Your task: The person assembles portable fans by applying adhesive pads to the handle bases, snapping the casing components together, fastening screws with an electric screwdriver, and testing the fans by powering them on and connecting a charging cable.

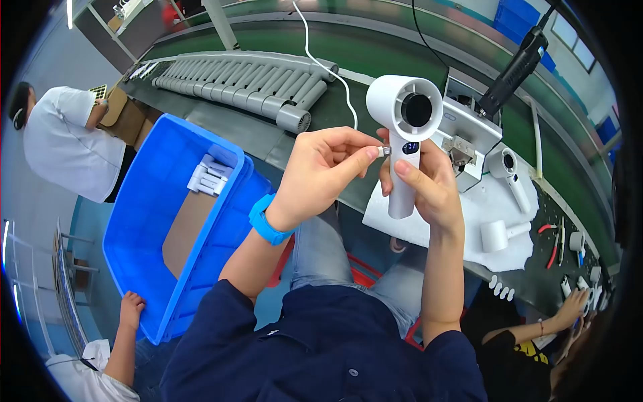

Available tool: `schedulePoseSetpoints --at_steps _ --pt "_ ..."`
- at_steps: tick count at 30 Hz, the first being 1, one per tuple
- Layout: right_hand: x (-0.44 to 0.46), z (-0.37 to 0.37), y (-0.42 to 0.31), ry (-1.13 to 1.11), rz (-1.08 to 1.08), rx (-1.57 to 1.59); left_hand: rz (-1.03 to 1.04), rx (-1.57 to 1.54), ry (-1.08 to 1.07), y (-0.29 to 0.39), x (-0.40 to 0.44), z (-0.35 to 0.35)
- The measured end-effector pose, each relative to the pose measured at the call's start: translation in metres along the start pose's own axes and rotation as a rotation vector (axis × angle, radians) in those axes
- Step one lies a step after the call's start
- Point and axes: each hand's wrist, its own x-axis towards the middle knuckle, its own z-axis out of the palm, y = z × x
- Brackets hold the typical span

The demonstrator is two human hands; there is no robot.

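A white handheld fan (pixel 390 100) is upright in front of me, its round head at the top and a small lit display on the handle. My right hand (pixel 437 184) is wrapped around the handle, thumb across its front. My left hand (pixel 321 171), with a blue band on the wrist, pinches a small cable plug (pixel 383 152) against the side of the handle. Whether the plug is fully seated there I cannot tell. A white cable (pixel 338 77) hangs from above and passes behind my left fingers.
Many grey fan bodies (pixel 234 84) lie in rows behind. At left stands a blue bin (pixel 151 221) with white parts inside. Two more white fans (pixel 514 181) lie on a white foam sheet (pixel 462 234), near a black electric screwdriver (pixel 516 70) and pliers (pixel 552 248). Co-workers sit on both sides.
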Motion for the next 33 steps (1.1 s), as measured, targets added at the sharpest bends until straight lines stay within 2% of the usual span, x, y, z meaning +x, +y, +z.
schedulePoseSetpoints --at_steps 9,20,25,29,31,33 --pt "-0.004 0.005 -0.003 0.027 0.011 -0.116 -0.005 0.065 -0.037 -0.005 0.003 0.000" --pt "-0.013 0.011 -0.001 0.066 -0.014 -0.079 0.040 -0.005 -0.107 -0.008 0.000 -0.002" --pt "-0.017 0.007 0.003 0.062 0.008 0.102 0.060 0.031 -0.110 -0.014 -0.002 -0.002" --pt "-0.018 0.005 0.008 0.050 0.019 0.096 0.053 0.052 -0.105 -0.017 0.000 -0.002" --pt "-0.018 0.004 0.011 0.045 0.046 0.300 0.061 0.036 -0.104 -0.019 0.001 -0.001" --pt "-0.017 0.001 0.012 0.021 0.058 0.348 0.069 0.021 -0.103 -0.019 0.001 -0.002"
